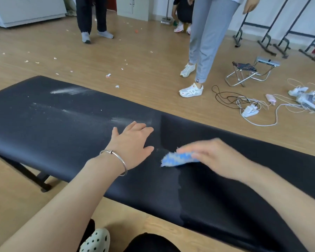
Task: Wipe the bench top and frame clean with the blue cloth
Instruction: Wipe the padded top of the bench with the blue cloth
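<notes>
Your white clog (95, 240) with black dots sits at the bottom edge on the wooden floor (135, 70), beside your dark-clad knee. Both your bare forearms reach over the black padded tabletop (62, 128), which runs across the view from upper left to lower right.

Your left hand (133, 144) lies flat on the padding with its fingers spread wide and holds nothing. A silver bangle (115, 160) circles that wrist. Your right hand (213, 157) is blurred. It holds the blue cloth (176, 159) bunched under its fingers and pressed against the tabletop, just right of the left hand and near the seam in the padding.

White powder streaks (71, 90) mark the left part of the tabletop, beyond and left of your left hand. The padding right of the cloth looks darker. A dark frame leg (35, 176) shows beneath the near left edge.

Across the floor stand a person in grey trousers (205, 42) and white trainers, a folding stool (244, 73), and a tangle of cables (249, 110). Small scraps litter the floor.
</notes>
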